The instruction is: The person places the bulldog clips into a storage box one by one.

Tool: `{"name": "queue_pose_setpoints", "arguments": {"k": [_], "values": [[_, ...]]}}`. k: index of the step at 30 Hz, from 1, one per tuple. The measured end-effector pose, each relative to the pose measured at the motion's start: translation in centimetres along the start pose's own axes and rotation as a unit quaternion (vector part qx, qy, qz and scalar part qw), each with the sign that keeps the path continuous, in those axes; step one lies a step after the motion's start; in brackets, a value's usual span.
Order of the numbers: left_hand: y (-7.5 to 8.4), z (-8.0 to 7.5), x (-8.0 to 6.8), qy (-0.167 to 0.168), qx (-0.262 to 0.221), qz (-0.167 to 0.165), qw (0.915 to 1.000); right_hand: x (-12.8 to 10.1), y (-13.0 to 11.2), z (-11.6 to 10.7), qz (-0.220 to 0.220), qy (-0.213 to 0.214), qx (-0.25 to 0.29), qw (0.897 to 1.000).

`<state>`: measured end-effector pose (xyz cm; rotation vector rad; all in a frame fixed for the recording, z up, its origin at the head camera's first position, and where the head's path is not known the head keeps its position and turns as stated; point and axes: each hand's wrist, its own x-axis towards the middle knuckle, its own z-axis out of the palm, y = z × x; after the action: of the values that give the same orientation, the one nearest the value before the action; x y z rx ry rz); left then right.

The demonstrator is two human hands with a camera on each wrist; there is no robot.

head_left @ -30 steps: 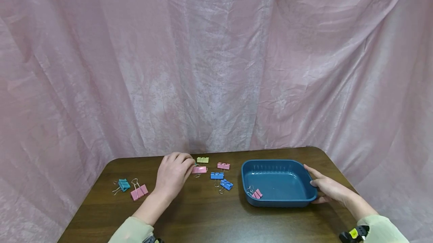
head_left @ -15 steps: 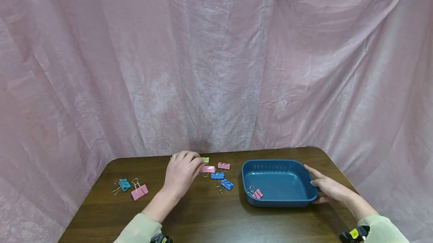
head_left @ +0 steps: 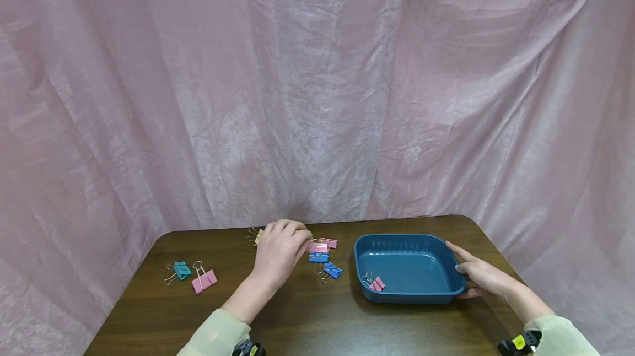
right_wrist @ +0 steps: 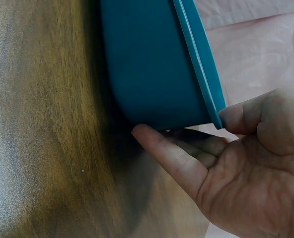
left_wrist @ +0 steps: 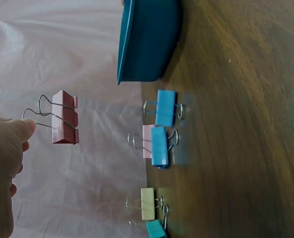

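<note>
My left hand (head_left: 283,248) pinches a pink binder clip (left_wrist: 65,119) by its wire handle, holding it raised above the table in the left wrist view. In the head view this clip overlaps a blue binder clip (head_left: 318,258); a second blue one (head_left: 332,270) and a smaller pink one (head_left: 331,242) lie close by. On the right, my right hand (head_left: 488,279) grips the end of a dark blue rectangular tray (head_left: 412,268), thumb at the rim (right_wrist: 206,94) and fingers against the outer wall. One small pink binder clip (head_left: 377,284) lies in the tray's near left corner.
A teal binder clip (head_left: 181,270) and a large pink one (head_left: 204,282) lie at the table's left. Behind my left hand is a yellowish clip (head_left: 258,237). The wooden table (head_left: 307,323) ends at a pink curtain (head_left: 317,97).
My left hand has moved rightward with the pink binder clip, uncovering the yellowish clip and covering the lime one. The right hand and tray have stayed put.
</note>
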<state>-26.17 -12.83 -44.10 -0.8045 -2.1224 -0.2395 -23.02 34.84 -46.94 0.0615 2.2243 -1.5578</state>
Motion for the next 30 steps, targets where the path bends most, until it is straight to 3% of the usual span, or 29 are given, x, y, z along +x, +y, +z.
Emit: {"name": "queue_pose_setpoints", "arguments": {"k": [11,20,30], "values": [[1.3,0.8,0.7,-0.012,-0.011,0.003,0.9999,-0.1,0.1,0.0,-0.004,0.001,0.003,1.000],[2.6,1.9,1.4,0.008,-0.020,0.013,0.9997,0.0,-0.1,0.0,-0.002,0.003,-0.005,1.000],[4.2,2.7,2.4,0.006,-0.028,0.018,0.9994,0.0,0.1,0.0,-0.002,0.003,0.003,1.000]]}}
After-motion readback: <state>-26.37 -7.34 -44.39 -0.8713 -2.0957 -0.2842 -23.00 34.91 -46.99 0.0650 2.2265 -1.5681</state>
